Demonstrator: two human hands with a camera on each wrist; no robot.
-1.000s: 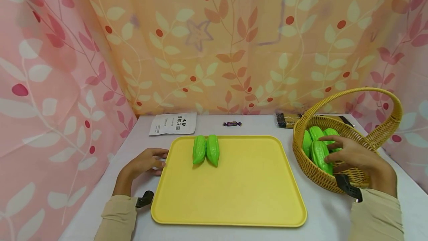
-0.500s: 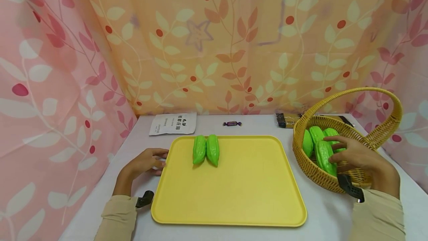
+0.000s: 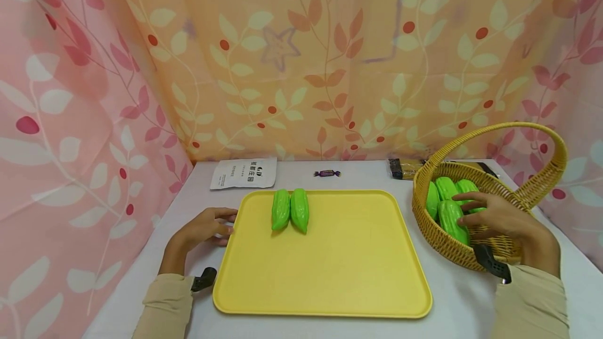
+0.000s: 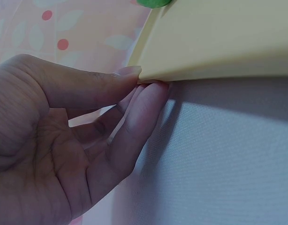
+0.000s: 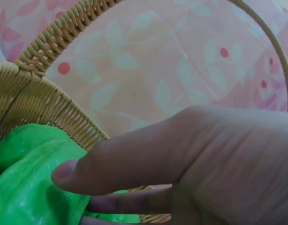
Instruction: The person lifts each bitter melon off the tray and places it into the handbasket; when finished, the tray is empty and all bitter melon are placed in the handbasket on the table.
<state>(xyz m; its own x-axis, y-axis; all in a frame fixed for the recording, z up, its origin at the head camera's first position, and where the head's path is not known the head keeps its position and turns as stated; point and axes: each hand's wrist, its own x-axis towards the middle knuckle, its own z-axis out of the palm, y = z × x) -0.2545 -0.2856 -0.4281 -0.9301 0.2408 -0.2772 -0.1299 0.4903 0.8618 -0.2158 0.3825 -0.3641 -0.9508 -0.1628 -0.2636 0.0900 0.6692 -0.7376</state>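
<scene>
In the head view my right hand (image 3: 504, 218) reaches into the wicker basket (image 3: 438, 237) and grips a bright green ridged bitter melon (image 3: 453, 221). The right wrist view shows the thumb lying along this melon (image 5: 41, 183), with the fingers partly hidden on its far side. Several more green bitter melons (image 3: 445, 187) lie around it in the basket. My left hand (image 4: 87, 126) pinches the edge of the yellow tray (image 4: 219, 42), thumb above and a finger below. On the tray, near its back left, two bitter melons (image 3: 299, 211) lie side by side, tips toward me.
The basket's tall handle (image 3: 499, 127) arches over its opening, above my right hand. Along the back of the table lie a white packet (image 3: 244, 173), a purple wrapped candy (image 3: 327, 173) and a dark-and-gold packet (image 3: 407, 169). Floral curtains (image 3: 320, 67) stand behind and on both sides.
The gripped bitter melon shifted slightly right with my right hand, then back left, and now tilts differently inside the basket. My left hand and the tray stay put.
</scene>
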